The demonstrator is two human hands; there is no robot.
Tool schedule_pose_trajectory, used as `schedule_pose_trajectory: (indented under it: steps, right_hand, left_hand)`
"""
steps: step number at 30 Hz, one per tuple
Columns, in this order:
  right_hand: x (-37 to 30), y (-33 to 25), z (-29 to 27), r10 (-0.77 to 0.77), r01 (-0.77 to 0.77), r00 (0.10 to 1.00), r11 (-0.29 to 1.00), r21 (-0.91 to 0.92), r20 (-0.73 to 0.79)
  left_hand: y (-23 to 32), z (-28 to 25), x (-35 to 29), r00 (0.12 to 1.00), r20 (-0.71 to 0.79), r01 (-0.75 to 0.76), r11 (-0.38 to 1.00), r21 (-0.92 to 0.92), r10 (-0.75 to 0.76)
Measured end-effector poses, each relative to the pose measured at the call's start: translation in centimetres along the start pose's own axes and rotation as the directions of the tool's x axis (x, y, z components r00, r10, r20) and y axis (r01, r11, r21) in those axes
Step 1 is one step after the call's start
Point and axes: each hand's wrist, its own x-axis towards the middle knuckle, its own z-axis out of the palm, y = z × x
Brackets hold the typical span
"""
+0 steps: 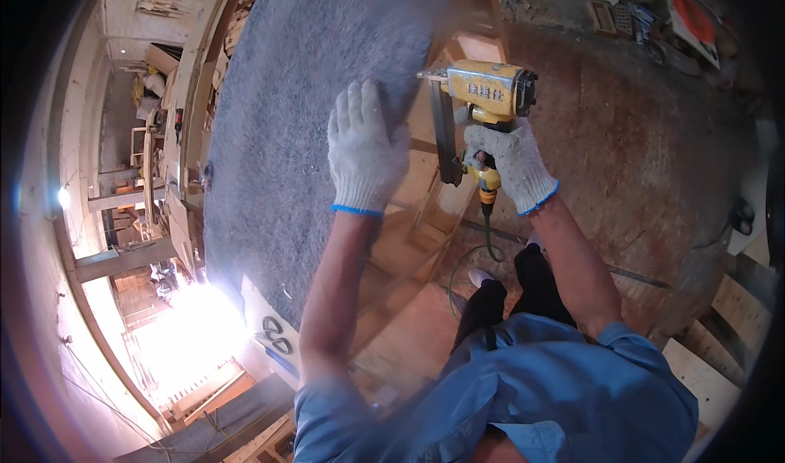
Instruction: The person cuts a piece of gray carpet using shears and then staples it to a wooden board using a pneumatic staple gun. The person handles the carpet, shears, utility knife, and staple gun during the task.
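Note:
My left hand [361, 148], in a white knitted glove with a blue cuff, lies flat on grey felt-like padding [278, 111], its fingers stretched out near the right edge. A yellow pneumatic stapler [482, 85] is in my right hand [509, 156], gloved the same way, with the fingers wrapped round its grip. The stapler's nose points left, at the edge of the padding, and whether it touches is unclear. From the base of its grip a green air hose [488, 226] runs down toward my feet. Below the padding's edge shows a wooden frame [417, 189].
The brown, worn floor [605, 144] spreads to the right. Tools and a wooden block [601, 18] lie at the far right. Wooden boards [724, 332] are stacked at the lower right. Timber shelving [123, 262] stands left, beside a glaring bright opening [192, 336].

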Motion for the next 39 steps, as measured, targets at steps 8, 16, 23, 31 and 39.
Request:
schedule_pose_trajectory:
  steps: [8,16,23,31,39]
  right_hand:
    - [-0.1,0.9,0.7,0.022,-0.02,0.999,0.999,0.04,-0.05]
    - [-1.7,3.7,-0.1,0.062,-0.06,0.998,0.995,0.075,-0.025]
    - [-3.1,2.8,0.8,0.079,-0.073,0.994,0.994,0.086,-0.079]
    - [-3.9,2.5,2.5,0.115,-0.113,0.992,0.993,0.032,-0.057]
    - [-5.8,3.7,2.9,0.153,-0.153,0.988,0.988,0.027,-0.007]
  left_hand:
    - [-0.1,-0.1,0.1,1.0,-0.015,0.025,1.0,-0.012,-0.026]
    - [-0.2,-1.8,-0.9,0.999,-0.041,0.01,0.998,-0.054,-0.013]
    - [-1.9,-3.4,-8.4,0.979,0.11,0.169,0.985,0.047,-0.173]
    - [-1.5,-3.1,-8.6,0.974,0.088,0.216,0.975,-0.054,-0.211]
    - [-1.7,-2.9,-8.8,0.979,0.041,0.202,0.979,-0.029,-0.201]
